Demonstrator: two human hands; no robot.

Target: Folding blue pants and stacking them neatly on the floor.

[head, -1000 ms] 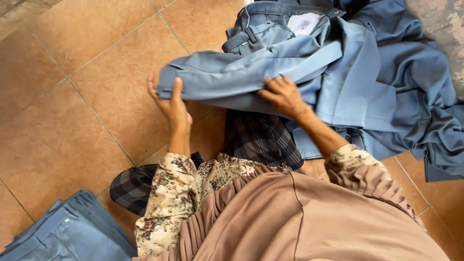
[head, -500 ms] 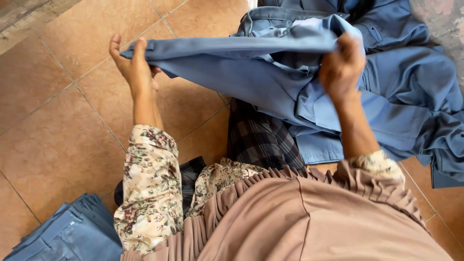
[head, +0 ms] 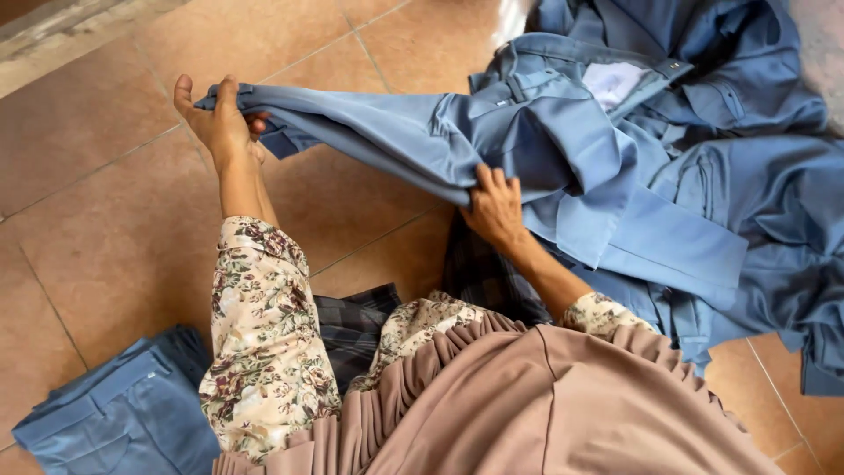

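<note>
My left hand (head: 220, 119) pinches the hem end of a blue trouser leg (head: 369, 132) and holds it stretched out to the left above the floor. Near the middle, my right hand (head: 494, 204) grips the same blue trousers lower down, where the cloth bunches. The trousers' waistband (head: 563, 66), with a white label inside, lies at the top on a heap of more blue garments (head: 756, 202) to the right. Both my sleeves are floral; a pleated beige cloth (head: 545, 405) covers my lap.
The floor is made of terracotta tiles (head: 114, 229). A folded stack of blue trousers (head: 114, 413) lies at the lower left. A dark checked cloth (head: 475, 273) shows under my arms. A grey ledge (head: 70, 44) runs along the upper left.
My right hand has dropped from the raised cloth to a lower grip near the middle. My left hand has stretched the trouser leg further left and straightened it.
</note>
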